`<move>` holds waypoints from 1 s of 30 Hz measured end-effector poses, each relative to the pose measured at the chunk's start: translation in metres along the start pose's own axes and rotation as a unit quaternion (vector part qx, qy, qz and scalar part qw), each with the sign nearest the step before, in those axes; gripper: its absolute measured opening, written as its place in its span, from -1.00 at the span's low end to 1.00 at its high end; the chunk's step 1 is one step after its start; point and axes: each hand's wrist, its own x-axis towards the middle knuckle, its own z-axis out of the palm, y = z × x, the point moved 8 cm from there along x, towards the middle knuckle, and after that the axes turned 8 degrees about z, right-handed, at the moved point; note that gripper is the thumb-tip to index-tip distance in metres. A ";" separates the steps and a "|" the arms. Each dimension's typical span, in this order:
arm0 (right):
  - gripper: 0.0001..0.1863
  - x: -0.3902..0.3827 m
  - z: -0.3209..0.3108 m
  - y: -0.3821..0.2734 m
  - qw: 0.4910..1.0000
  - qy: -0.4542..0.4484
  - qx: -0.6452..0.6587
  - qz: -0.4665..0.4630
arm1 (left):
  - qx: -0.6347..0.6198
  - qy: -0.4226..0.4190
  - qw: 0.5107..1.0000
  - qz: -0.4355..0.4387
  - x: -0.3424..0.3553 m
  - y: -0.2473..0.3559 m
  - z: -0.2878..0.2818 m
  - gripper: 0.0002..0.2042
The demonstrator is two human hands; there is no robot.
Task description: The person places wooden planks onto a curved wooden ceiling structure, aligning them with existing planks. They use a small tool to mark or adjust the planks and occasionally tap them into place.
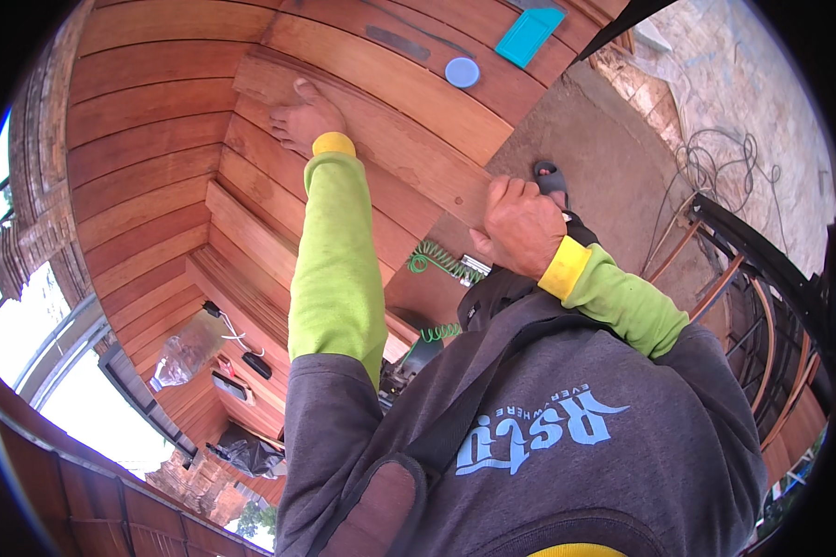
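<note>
A long reddish-brown wooden board [395, 139] lies slantwise over the planked wooden surface. My left hand [308, 118] rests near the board's far left end, fingers spread and laid on the wood, thumb apart. At the near right end of the board is my right hand [525, 227], its fingers curled in around that end; their tips are hidden. A small pale tip shows beside the right wrist, too small to name. Below the right hand, a green coiled hose [429, 255] hangs by a metal fitting [474, 269].
A round blue lid [462, 72] and a flat teal plastic piece [529, 37] lie on the far planks. At lower left are a clear plastic bottle [178, 357], a phone [230, 385] and a white cable [241, 336]. Loose cable [729, 172] lies on the ground at right, near a sandalled foot [550, 176].
</note>
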 end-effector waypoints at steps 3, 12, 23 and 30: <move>-0.42 0.000 0.001 0.000 1.000 0.001 -0.001 -0.001 | -0.001 0.005 1.000 -0.001 -0.001 0.001 -0.001 -0.21; -0.42 0.001 0.003 0.004 1.000 -0.003 0.015 0.000 | 0.020 0.036 0.999 0.008 0.001 0.001 0.000 -0.31; -0.40 -0.018 0.032 0.063 0.928 -0.117 0.347 0.068 | -0.005 0.012 1.000 0.004 -0.001 0.000 0.003 -0.23; -0.53 -0.049 0.073 0.087 0.623 -0.301 0.682 0.237 | 0.011 0.031 0.999 0.013 0.005 -0.009 0.005 -0.18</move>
